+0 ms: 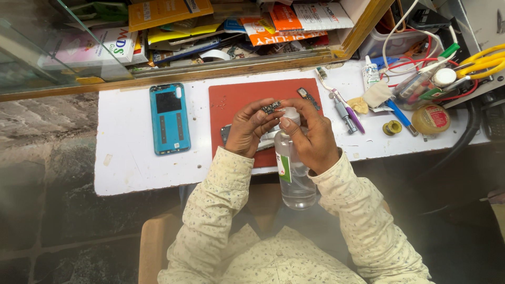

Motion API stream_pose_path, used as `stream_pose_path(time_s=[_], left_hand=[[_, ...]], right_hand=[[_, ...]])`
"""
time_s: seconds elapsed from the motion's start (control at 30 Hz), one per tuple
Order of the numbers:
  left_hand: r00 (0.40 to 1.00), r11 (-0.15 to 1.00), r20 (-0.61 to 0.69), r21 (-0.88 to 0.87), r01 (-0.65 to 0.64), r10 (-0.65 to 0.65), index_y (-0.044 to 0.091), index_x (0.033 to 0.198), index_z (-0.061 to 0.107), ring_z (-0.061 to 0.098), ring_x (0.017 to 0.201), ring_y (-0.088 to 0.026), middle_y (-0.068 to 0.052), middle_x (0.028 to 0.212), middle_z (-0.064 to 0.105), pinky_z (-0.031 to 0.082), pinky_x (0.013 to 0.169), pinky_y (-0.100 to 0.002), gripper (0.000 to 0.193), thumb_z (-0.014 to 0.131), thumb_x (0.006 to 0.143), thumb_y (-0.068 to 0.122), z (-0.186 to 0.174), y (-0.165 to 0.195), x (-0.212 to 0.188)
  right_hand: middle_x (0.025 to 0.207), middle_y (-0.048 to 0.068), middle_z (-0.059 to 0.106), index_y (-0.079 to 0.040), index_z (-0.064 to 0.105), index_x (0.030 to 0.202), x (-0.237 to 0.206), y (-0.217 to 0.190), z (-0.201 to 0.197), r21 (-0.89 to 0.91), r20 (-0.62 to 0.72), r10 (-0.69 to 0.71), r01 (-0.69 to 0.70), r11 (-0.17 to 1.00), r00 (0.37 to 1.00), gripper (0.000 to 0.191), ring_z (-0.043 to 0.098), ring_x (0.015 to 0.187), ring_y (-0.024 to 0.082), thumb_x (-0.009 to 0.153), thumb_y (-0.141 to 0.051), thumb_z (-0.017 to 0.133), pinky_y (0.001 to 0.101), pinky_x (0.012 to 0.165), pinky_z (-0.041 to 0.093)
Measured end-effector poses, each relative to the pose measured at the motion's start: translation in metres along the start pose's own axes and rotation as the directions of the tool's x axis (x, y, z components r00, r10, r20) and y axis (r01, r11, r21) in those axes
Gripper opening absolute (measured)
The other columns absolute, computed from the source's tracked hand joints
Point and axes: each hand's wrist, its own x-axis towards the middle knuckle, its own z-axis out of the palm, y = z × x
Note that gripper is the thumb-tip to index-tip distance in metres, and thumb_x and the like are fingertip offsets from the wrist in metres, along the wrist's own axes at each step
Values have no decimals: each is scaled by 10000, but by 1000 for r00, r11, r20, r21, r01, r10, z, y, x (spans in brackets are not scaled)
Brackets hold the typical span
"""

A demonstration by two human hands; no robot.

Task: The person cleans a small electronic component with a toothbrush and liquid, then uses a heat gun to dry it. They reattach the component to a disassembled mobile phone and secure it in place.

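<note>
Above the red mat (236, 100), our left hand (251, 129) pinches a tiny, breakable circuit board (271, 107) by its edges; our right hand (310, 138) fingers grip the smooth, slippery clear bottle (294, 179)

Your right hand (310, 134) hides the clear bottle (294, 179) neck; the small circuit board (271, 107) is too tiny to read.

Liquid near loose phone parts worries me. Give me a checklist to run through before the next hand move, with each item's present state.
1. Clear bottle gripped by right hand: ok.
2. Small circuit board pinched in left hand: ok.
3. Bottle cap off or on: cannot tell, fingers cover it.
4. Red mat lying under the hands: ok.
5. Blue phone back apart from the bottle: ok.
6. Liquid spilled on the white table: cannot tell.
</note>
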Motion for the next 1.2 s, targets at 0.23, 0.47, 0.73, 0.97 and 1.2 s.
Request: stream_pose_path(time_s=[0.23,0.47,0.73,0.97,1.2], left_hand=[[1000,999,11,-34,-9,10,41,1283,679,718,1147,-300,-204,1289,709,605,957,-365,420,784,933,247,3,3,0],[998,995,-47,-90,-44,40,49,1278,675,701,1164,-297,-214,1303,684,595,992,-367,377,768,954,218,-1,1,0],[996,974,-53,-212,-82,72,57,1257,659,667,1242,-292,-216,1360,646,575,1059,-350,298,741,979,127,-7,0,2],[995,971,-84,-229,-66,48,-9,1322,637,658,1249,-286,-227,1369,634,580,1049,-330,376,719,981,125,-2,2,2],[996,972,-77,-227,-61,44,-37,1328,628,660,1243,-289,-240,1383,623,579,1044,-317,368,686,1010,138,4,8,-1]], right_hand=[[1095,54,696,-49,518,1446,-8,10,-27,183,-120,-39,60,981,992,415,682,985,129,1041,-50,608,271,882,582],[1252,96,623,-40,464,1496,27,18,-151,-197,-495,-415,366,909,764,387,664,1091,178,1172,-46,675,337,1028,590],[1396,148,602,-61,348,1547,112,75,-192,-456,-293,-684,531,714,668,403,638,1214,220,1254,-144,611,358,1116,551],[1291,119,683,-90,380,1526,121,112,-169,-445,-320,-574,415,793,754,340,668,1131,200,1275,-185,588,328,1050,548],[1266,93,670,-109,367,1523,120,102,-162,-432,-305,-538,389,814,786,362,681,1159,182,1254,-188,595,342,1083,566]])
